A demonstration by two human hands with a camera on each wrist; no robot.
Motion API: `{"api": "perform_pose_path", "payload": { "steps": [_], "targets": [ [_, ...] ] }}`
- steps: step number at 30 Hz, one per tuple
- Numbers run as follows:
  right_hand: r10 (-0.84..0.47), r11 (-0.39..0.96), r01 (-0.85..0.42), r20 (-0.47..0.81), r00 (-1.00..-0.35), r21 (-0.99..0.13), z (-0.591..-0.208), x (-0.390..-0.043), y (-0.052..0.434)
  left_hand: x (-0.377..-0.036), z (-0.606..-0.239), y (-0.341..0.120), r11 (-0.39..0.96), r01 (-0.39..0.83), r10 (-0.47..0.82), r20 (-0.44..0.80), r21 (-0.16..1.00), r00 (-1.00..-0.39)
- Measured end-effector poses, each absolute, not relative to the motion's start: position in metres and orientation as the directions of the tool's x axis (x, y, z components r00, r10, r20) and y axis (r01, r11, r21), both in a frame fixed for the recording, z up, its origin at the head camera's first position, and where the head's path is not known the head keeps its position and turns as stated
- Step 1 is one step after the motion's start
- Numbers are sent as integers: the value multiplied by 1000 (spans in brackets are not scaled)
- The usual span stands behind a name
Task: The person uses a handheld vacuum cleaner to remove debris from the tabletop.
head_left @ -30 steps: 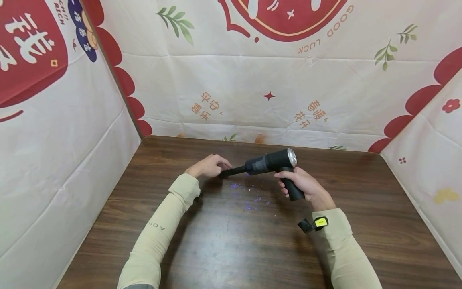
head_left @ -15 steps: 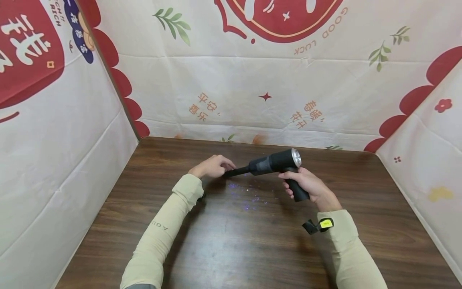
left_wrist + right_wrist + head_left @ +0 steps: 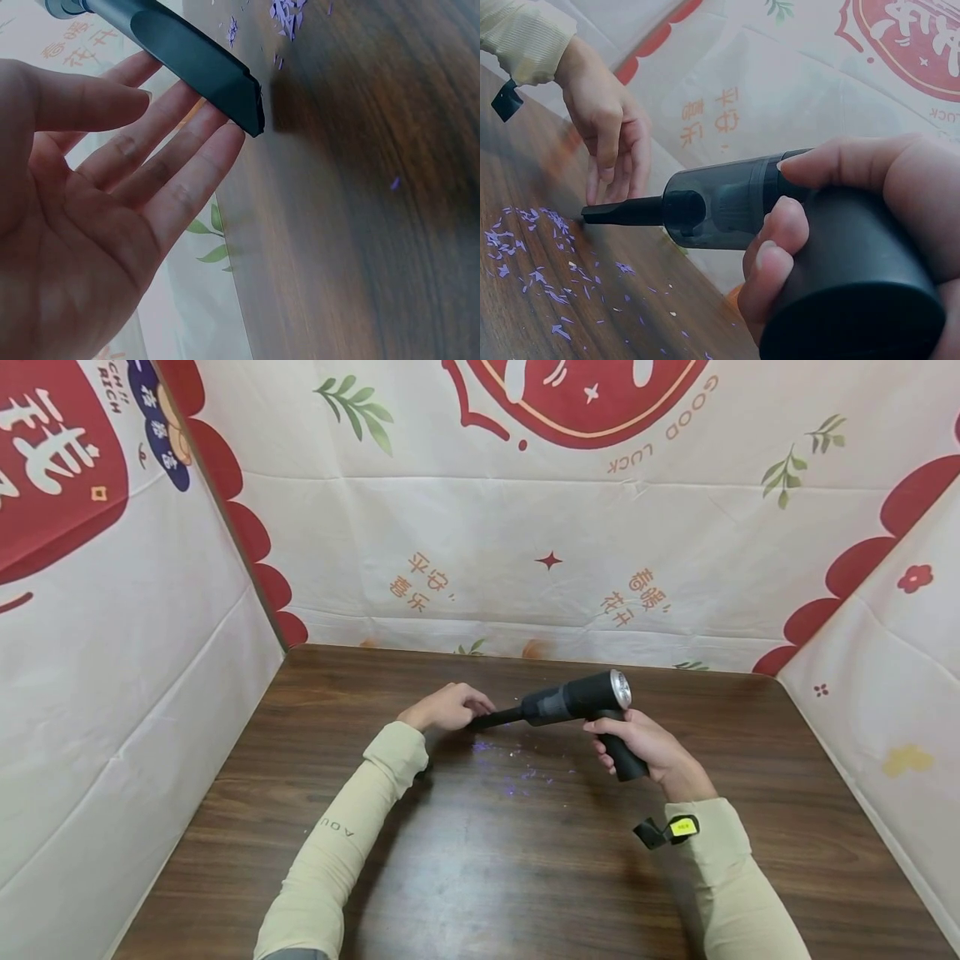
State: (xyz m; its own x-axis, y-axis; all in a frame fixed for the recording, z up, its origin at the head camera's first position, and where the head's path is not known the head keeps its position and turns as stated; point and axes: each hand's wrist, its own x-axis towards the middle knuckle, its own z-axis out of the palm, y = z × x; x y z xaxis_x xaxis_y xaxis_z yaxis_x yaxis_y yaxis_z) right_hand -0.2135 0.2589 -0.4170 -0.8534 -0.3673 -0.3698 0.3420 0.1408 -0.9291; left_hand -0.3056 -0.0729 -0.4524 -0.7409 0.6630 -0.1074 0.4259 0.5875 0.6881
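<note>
My right hand (image 3: 648, 742) grips the handle of a black handheld vacuum cleaner (image 3: 577, 697), its silver-ringed end to the right. The narrow crevice nozzle (image 3: 202, 64) points left and slopes down close over the table. Below it, the fingertips of my left hand (image 3: 142, 165) touch the nozzle's underside near its slanted mouth, fingers nearly straight and thumb apart from it. The vacuum's clear dust cup (image 3: 720, 202) shows in the right wrist view. Small purple paper scraps (image 3: 536, 262) lie scattered on the wood, nearer me than the nozzle.
The dark wood-grain table (image 3: 465, 877) meets a printed white cloth (image 3: 480, 527) at its back, with more cloth walls at both sides. A black strap with a yellow label (image 3: 682, 827) sits on the right sleeve. A few pale bits lie among the scraps.
Both hands and the vacuum have shifted slightly to the right. The left fingers stay at the nozzle, and the right hand keeps its hold on the handle. The head view has turned a little.
</note>
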Motion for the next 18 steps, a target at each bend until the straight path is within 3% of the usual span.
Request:
{"api": "perform_pose_path", "payload": {
  "steps": [18],
  "targets": [
    [-392,141,336,-364,-845,-931,-415,-203,265,-298,-453,-70,562,419,679,-109,713,-726]
  ]
}}
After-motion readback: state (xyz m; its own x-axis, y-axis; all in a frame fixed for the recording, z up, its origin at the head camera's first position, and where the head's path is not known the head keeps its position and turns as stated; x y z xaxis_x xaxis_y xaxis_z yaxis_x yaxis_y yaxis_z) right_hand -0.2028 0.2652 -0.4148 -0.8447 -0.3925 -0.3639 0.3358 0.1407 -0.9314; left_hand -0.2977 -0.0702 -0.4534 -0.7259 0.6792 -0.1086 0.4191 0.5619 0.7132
